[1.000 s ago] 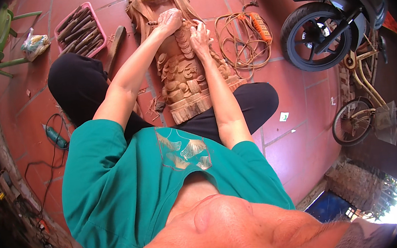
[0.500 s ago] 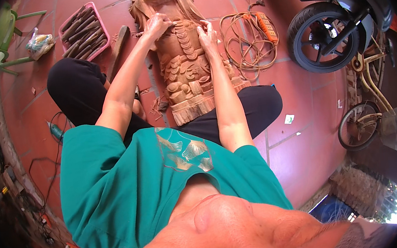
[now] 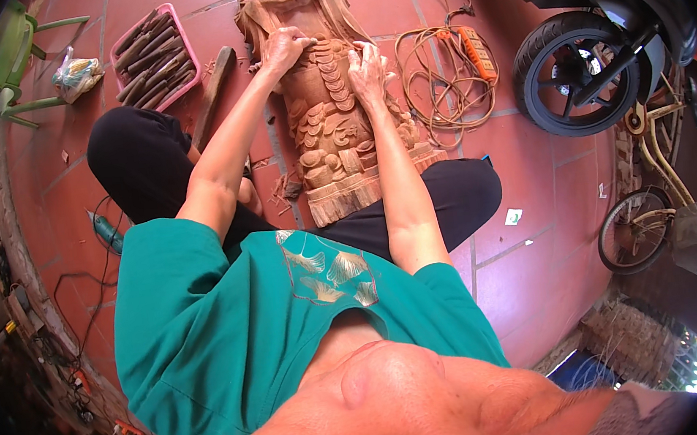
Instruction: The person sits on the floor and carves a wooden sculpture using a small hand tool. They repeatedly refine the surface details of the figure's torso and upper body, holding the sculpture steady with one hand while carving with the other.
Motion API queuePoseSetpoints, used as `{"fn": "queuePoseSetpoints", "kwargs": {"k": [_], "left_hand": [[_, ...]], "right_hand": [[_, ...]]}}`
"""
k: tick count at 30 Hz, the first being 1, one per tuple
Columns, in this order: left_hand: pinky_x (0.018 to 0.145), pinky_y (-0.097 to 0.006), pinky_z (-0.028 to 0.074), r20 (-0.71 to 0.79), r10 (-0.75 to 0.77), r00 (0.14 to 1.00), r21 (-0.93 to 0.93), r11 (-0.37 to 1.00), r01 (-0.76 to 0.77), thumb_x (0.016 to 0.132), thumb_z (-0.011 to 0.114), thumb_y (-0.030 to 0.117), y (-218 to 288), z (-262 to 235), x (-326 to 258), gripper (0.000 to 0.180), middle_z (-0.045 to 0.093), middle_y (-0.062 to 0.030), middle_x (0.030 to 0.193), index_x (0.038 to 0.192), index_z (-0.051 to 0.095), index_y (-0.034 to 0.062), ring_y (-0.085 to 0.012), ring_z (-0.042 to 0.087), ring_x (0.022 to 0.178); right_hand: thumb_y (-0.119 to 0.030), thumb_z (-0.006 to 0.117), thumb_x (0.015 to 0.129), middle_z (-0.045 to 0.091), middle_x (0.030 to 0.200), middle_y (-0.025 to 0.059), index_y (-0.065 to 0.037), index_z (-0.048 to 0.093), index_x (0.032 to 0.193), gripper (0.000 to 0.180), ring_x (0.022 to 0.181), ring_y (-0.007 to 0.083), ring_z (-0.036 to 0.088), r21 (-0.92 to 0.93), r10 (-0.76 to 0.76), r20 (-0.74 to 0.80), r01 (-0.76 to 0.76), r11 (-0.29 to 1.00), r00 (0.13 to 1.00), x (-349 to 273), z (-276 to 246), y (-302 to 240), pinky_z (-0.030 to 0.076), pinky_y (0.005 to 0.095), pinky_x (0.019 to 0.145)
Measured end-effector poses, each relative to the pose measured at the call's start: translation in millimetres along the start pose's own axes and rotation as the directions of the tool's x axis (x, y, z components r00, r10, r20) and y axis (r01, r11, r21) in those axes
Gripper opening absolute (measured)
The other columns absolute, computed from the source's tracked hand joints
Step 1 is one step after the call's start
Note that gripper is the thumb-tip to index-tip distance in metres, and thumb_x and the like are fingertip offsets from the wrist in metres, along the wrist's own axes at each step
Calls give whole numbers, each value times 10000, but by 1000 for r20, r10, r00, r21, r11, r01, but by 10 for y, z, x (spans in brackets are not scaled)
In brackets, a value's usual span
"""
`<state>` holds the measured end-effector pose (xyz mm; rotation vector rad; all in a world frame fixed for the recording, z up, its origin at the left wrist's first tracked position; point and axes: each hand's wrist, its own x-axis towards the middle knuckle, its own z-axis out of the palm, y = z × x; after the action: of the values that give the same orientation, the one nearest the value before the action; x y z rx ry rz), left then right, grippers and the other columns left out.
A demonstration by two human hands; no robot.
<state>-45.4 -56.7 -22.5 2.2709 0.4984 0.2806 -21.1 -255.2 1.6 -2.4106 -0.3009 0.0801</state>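
Observation:
A carved wooden statue (image 3: 332,138) lies on the floor between my bent legs, its rough base toward me. Layered scales, scrolls and draped folds cover its surface. My left hand (image 3: 283,49) is on the upper left of the carving, fingers closed in a pinch beside the central column of scales. Whatever sits between those fingertips is too small or hidden to make out. Against the statue's right side rests my right hand (image 3: 368,74), its fingers slightly bent and apart, with no tool visible in it.
Left of the statue are a long wooden mallet-like piece (image 3: 215,96) and a pink basket (image 3: 197,70) of chisel-like tools. To the right lie a coiled cord (image 3: 430,107) with an orange power strip (image 3: 478,55), and a motorbike wheel (image 3: 578,73). Wood shavings (image 3: 286,190) lie near the base.
My right hand's fingers have curled more and lifted slightly on the statue's right side. The left hand stays pinched at nearly the same spot. The whole view has shifted slightly.

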Motion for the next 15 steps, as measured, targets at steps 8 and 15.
{"fn": "queuePoseSetpoints", "kwargs": {"k": [8,15], "left_hand": [[832,-382,483,213,107,971,122,983,-135,768,726,289,213,-179,38,235,689,-116,931,895,708,93,-265,640,936],[781,-407,497,193,152,969,116,977,-176,769,718,281,145,-157,79,219,689,-102,906,850,699,79,-297,649,894]], "right_hand": [[-310,522,930,532,1266,6,-191,545,1184,282,1234,292,440,-14,-8,4,8,1000,1000,-10,-16,-48,240,681,992],[-296,500,939,520,1260,13,-195,542,1178,263,1236,288,432,-27,-30,8,30,999,1000,-8,23,-35,254,685,980]]}}
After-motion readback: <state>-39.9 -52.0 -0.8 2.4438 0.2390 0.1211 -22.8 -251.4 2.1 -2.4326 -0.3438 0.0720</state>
